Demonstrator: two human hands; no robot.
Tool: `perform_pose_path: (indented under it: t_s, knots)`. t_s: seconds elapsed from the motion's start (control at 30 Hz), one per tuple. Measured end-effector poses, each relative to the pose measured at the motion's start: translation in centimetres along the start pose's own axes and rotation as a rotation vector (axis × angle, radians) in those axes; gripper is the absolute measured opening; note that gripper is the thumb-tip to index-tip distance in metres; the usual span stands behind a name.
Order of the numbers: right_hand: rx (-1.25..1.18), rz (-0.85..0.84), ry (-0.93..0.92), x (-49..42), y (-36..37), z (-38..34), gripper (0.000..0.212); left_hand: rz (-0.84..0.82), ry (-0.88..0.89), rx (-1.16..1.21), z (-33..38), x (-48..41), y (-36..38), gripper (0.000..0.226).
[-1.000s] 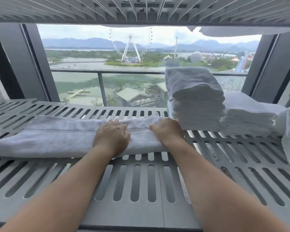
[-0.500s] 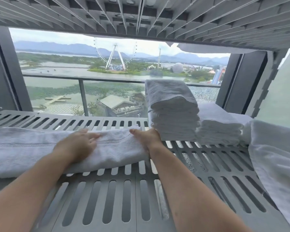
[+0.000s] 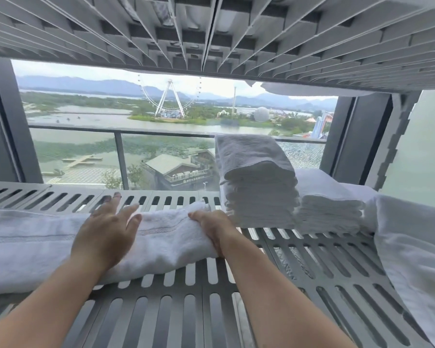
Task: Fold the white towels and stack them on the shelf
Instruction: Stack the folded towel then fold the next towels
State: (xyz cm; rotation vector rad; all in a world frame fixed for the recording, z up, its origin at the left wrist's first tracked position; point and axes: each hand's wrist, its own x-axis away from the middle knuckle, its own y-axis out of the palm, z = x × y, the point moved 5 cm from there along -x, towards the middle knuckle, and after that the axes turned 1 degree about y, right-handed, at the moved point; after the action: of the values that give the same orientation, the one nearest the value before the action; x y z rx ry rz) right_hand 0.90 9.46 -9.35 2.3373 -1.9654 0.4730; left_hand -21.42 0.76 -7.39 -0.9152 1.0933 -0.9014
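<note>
The long towel (image 3: 35,247) lies across the slatted shelf (image 3: 176,310), folded into a narrow band. The left hand (image 3: 106,229) lies flat on it with the fingers spread wide, I think to press it so it does not slide. The right hand (image 3: 211,227) grips the towel's right end, thumb on top, probably ready to fold it over. Just beside it, the tall stack (image 3: 259,197) of folded towels waits.

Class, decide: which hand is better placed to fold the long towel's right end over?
Likely the right hand: it grips that end of the towel, while the left hand lies flat mid-towel.
</note>
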Motion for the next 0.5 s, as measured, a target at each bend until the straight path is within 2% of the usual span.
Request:
perform_pose_path:
  t_s: [0.03, 0.13, 0.27, 0.4, 0.5]
  knots:
    - [-0.028, -0.003, -0.004, 0.0, 0.1, -0.1, 0.042, -0.023, -0.006, -0.028, -0.3, 0.0, 0.1, 0.056]
    - [-0.133, -0.019, -0.007, 0.5, 0.4, -0.6, 0.035, -0.253, -0.036, -0.109, -0.7, 0.6, 2.0, 0.061]
    - [-0.29, -0.073, -0.012, 1.5, 1.5, -1.8, 0.032, -0.335, -0.046, -0.114, -0.4, 0.4, 2.2, 0.06]
    - [-0.329, -0.082, -0.036, 2.5, 3.2, -3.8, 0.034, -0.523, 0.077, -0.085, -1.2, -1.5, 1.1, 0.061]
    - [-0.353, -0.087, -0.065, 3.2, 5.1, -5.8, 0.033, -0.449, 0.034, -0.163, -3.1, -0.7, 0.5, 0.073]
